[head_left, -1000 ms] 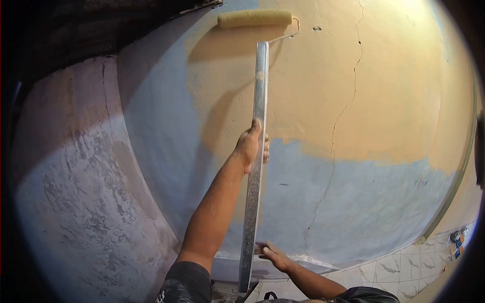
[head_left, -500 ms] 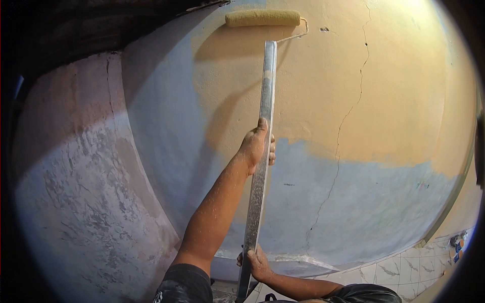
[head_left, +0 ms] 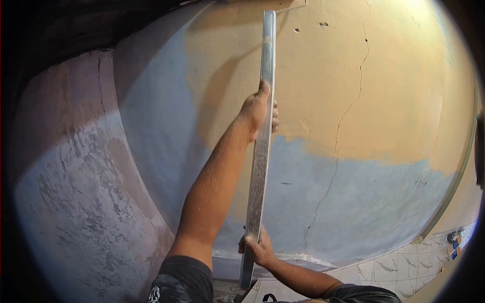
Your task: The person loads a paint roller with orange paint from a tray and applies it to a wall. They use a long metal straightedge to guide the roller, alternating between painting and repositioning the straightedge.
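Observation:
My left hand [head_left: 256, 110] is closed around the upper half of a long, flat-sided metal paint roller pole [head_left: 261, 166], thumb lying up along it. Lower down, my right hand [head_left: 259, 247] grips the same pole close to its bottom end. The pole stands nearly upright before a wall [head_left: 323, 101], and paint specks cover its middle. Only part of the roller's thin wire frame [head_left: 298, 6] shows at the top edge; the roller sleeve is out of view. Peach paint covers the upper wall, with blue-grey [head_left: 374, 202] below and at the left.
A long crack [head_left: 342, 120] runs down the painted wall. On the left, a rough, patchy side wall [head_left: 96, 202] meets it at a corner. Light marbled tiles [head_left: 389, 267] cover the floor at lower right, where small coloured items [head_left: 454, 245] lie. A dark overhang [head_left: 76, 30] fills the upper left.
Both hands and the pole have moved upward, the left hand more than the right. The roller sleeve has gone out of view at the top, and the pole's bottom end has come into view.

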Motion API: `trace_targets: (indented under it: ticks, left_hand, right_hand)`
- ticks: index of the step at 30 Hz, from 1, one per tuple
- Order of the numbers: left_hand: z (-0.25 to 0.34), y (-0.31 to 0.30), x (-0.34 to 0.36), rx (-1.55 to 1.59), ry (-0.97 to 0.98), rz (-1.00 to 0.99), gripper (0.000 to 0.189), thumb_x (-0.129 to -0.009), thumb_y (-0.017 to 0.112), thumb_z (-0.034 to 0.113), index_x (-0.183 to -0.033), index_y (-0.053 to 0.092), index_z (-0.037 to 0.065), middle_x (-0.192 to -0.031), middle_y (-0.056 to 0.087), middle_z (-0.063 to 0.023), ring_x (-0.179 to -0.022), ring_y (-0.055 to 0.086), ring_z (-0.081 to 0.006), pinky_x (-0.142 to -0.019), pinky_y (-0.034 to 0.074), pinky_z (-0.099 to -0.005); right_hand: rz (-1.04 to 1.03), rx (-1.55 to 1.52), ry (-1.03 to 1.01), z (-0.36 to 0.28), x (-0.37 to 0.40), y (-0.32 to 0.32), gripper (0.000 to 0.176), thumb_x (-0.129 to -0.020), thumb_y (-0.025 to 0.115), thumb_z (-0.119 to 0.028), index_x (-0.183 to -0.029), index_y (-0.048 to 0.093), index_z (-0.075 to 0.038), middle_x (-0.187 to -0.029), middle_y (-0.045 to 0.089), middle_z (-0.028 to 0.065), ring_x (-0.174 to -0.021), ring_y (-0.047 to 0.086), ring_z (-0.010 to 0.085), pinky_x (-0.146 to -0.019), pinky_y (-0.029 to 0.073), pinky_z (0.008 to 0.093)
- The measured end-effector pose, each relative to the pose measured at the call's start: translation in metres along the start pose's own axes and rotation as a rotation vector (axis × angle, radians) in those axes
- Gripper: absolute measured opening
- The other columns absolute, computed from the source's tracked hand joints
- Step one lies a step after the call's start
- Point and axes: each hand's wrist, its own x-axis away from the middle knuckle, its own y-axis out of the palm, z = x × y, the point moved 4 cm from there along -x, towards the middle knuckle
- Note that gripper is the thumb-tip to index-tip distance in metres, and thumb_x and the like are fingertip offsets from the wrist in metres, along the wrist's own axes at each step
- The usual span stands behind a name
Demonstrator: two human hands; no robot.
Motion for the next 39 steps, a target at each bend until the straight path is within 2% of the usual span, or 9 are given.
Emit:
trace_targets:
  ticks: [6, 15, 22, 24, 26, 31, 35, 37, 39]
  left_hand:
    - [-0.052, -0.004, 0.027, 0.087, -0.088, -0.098, 0.060, -0.095, 0.030, 0.066, -0.090, 0.047, 0.009, -0.065, 0.045, 0.0000, -0.053, 0.050, -0.0102, -0.052, 0.050, -0.0297]
    - [-0.052, -0.003, 0.023, 0.034, -0.022, 0.037, 0.054, -0.096, 0.031, 0.064, -0.084, 0.042, 0.012, -0.061, 0.039, 0.0027, -0.047, 0.041, -0.0080, -0.043, 0.044, -0.0271]
    - [-0.189, -0.004, 0.065, 0.293, -0.104, -0.018, 0.052, -0.091, 0.044, 0.065, -0.079, 0.039, 0.015, -0.062, 0.036, 0.0062, -0.048, 0.036, -0.0046, -0.041, 0.036, -0.0221]
    - [-0.239, -0.008, 0.085, 0.311, -0.142, -0.059, 0.059, -0.089, 0.047, 0.067, -0.086, 0.046, 0.009, -0.069, 0.047, -0.0016, -0.054, 0.047, -0.0103, -0.049, 0.046, -0.0277]
    - [-0.279, -0.006, 0.110, 0.356, -0.160, -0.056, 0.058, -0.088, 0.050, 0.065, -0.088, 0.048, 0.007, -0.069, 0.049, -0.0025, -0.054, 0.049, -0.0109, -0.049, 0.046, -0.0274]
    - [-0.366, 0.001, 0.179, 0.333, -0.204, 0.062, 0.058, -0.087, 0.053, 0.066, -0.088, 0.049, 0.008, -0.068, 0.047, -0.0003, -0.055, 0.047, -0.0097, -0.050, 0.044, -0.0266]
    - [-0.413, 0.007, 0.228, 0.383, -0.274, 0.071, 0.053, -0.087, 0.055, 0.063, -0.085, 0.047, 0.011, -0.067, 0.043, 0.0030, -0.057, 0.043, -0.0077, -0.051, 0.042, -0.0255]
    - [-0.422, 0.009, 0.241, 0.384, -0.293, 0.088, 0.052, -0.088, 0.054, 0.063, -0.085, 0.047, 0.011, -0.067, 0.043, 0.0029, -0.057, 0.043, -0.0079, -0.052, 0.041, -0.0255]
    - [-0.424, 0.009, 0.248, 0.395, -0.317, 0.111, 0.051, -0.089, 0.054, 0.061, -0.085, 0.047, 0.011, -0.067, 0.043, 0.0029, -0.056, 0.043, -0.0080, -0.050, 0.041, -0.0259]
  right_hand:
    - [0.035, -0.007, 0.014, 0.044, 0.032, -0.004, 0.059, -0.093, 0.056, -0.049, -0.119, 0.037, 0.000, -0.075, 0.057, 0.0122, -0.065, 0.058, 0.0205, -0.062, 0.049, 0.0358]
    - [0.084, 0.031, -0.009, 0.051, 0.015, -0.014, 0.062, -0.093, 0.053, -0.055, -0.117, 0.039, 0.001, -0.074, 0.058, 0.0114, -0.065, 0.058, 0.0200, -0.062, 0.049, 0.0350]
    - [0.138, 0.142, 0.152, 0.167, 0.081, -0.061, 0.051, -0.094, 0.053, -0.051, -0.108, 0.046, -0.002, -0.078, 0.058, 0.0100, -0.073, 0.061, 0.0204, -0.068, 0.052, 0.0364]
    - [0.134, 0.286, 0.214, 0.196, 0.107, -0.077, 0.052, -0.094, 0.051, -0.051, -0.106, 0.048, 0.000, -0.079, 0.059, 0.0125, -0.075, 0.061, 0.0251, -0.071, 0.050, 0.0397]
    - [0.139, 0.520, 0.209, 0.211, 0.130, -0.087, 0.050, -0.094, 0.050, -0.049, -0.106, 0.048, 0.000, -0.083, 0.060, 0.0157, -0.080, 0.060, 0.0306, -0.075, 0.048, 0.0422]
    - [0.089, 0.471, 0.443, 0.250, 0.195, -0.093, 0.039, -0.099, 0.043, -0.039, -0.108, 0.052, -0.002, -0.092, 0.059, 0.0148, -0.086, 0.056, 0.0305, -0.081, 0.045, 0.0413]
    - [0.086, 0.484, 0.533, 0.289, 0.251, -0.099, 0.041, -0.099, 0.041, -0.041, -0.109, 0.052, -0.002, -0.096, 0.059, 0.0174, -0.093, 0.056, 0.0322, -0.086, 0.044, 0.0417]
    - [-0.008, 0.590, 0.710, 0.319, 0.275, -0.105, 0.059, -0.096, 0.043, -0.051, -0.117, 0.047, 0.003, -0.106, 0.061, 0.0293, -0.105, 0.058, 0.0430, -0.090, 0.044, 0.0471]
    - [-0.019, 0.594, 0.705, 0.331, 0.280, -0.106, 0.062, -0.096, 0.042, -0.053, -0.118, 0.047, 0.004, -0.108, 0.060, 0.0311, -0.108, 0.057, 0.0446, -0.091, 0.043, 0.0480]
